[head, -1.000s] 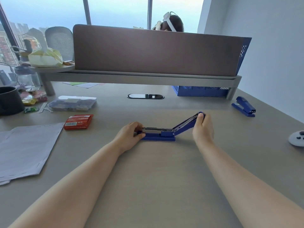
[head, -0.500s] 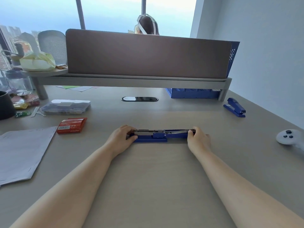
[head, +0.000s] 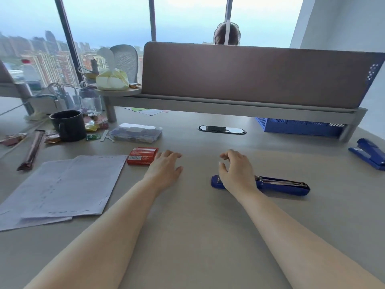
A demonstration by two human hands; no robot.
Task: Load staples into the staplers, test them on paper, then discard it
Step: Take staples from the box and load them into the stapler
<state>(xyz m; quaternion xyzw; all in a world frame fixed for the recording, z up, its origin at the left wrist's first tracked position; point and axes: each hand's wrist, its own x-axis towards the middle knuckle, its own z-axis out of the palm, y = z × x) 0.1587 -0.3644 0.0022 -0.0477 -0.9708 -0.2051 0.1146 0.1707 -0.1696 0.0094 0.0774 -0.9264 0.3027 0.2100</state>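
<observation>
A blue stapler point(head: 279, 185) lies opened out flat on the desk, its metal staple channel facing up. My right hand point(head: 236, 171) hovers over its left end with fingers apart, holding nothing. My left hand point(head: 165, 165) is flat and open just right of a red staple box point(head: 141, 156). A stack of white paper point(head: 60, 188) lies at the left. A second blue stapler point(head: 368, 153), closed, sits at the far right.
A clear plastic case point(head: 136, 133), a dark mug point(head: 67, 125) and small clutter stand at the back left. A blue crate point(head: 298, 127) sits under the raised shelf with the brown divider point(head: 250, 76). A person sits beyond the divider.
The stapler's top was folded down flat, then both hands let go of it. My left hand moved left toward the red box; the view swung left.
</observation>
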